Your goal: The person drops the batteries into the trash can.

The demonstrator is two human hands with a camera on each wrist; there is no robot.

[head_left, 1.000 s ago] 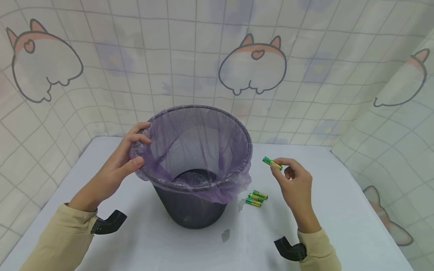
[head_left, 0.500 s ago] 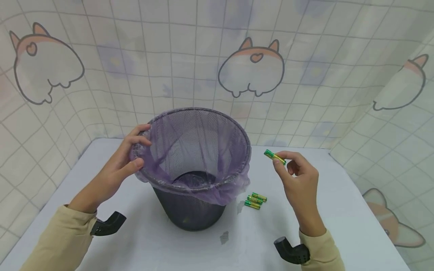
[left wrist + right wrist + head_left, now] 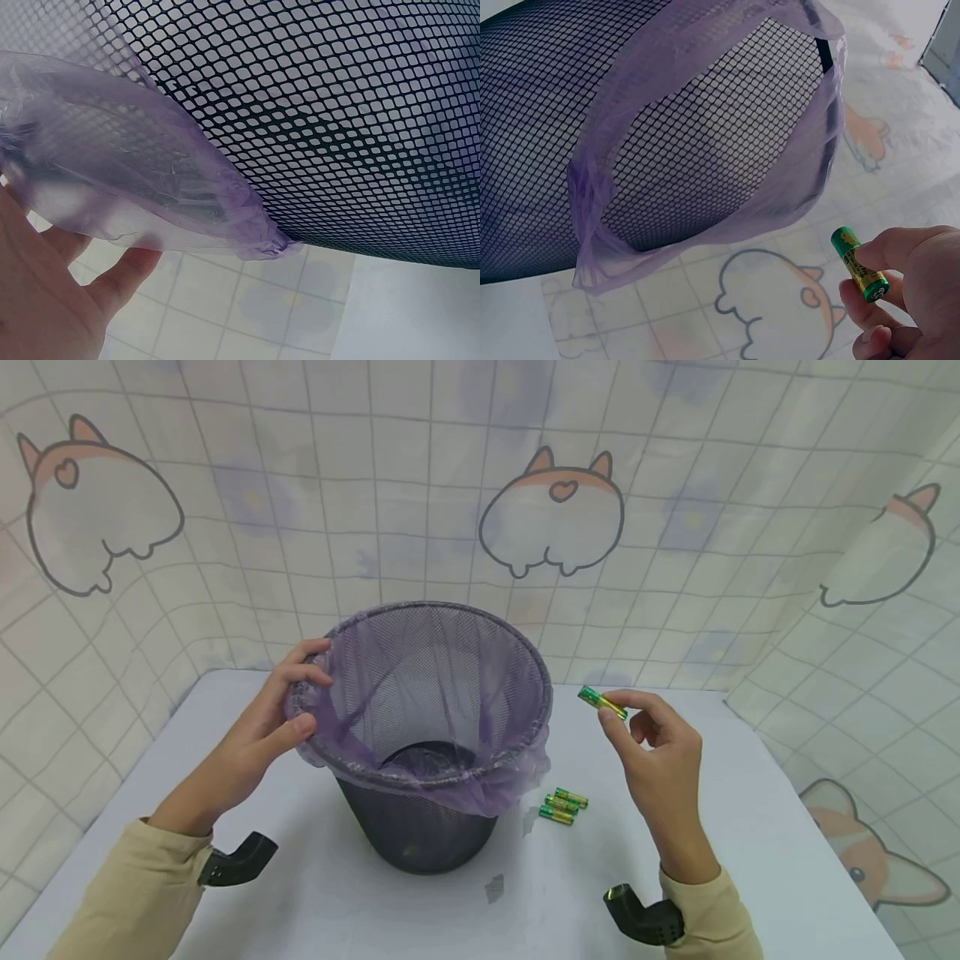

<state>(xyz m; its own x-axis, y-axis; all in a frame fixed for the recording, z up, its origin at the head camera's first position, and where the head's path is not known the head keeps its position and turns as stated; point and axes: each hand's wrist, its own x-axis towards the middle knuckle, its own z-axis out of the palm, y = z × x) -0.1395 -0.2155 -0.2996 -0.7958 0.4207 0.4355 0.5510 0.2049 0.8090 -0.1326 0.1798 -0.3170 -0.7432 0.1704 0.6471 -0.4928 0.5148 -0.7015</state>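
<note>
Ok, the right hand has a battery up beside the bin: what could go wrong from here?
The right hand only pinches the battery between thumb and fingers, so it might slip and drop outside the bin.
The left hand grips the rim over the purple liner; a tug could pull the loosely folded edge off.
Three loose batteries lie beside the bin; if it shifts, they might get knocked and roll.
</note>
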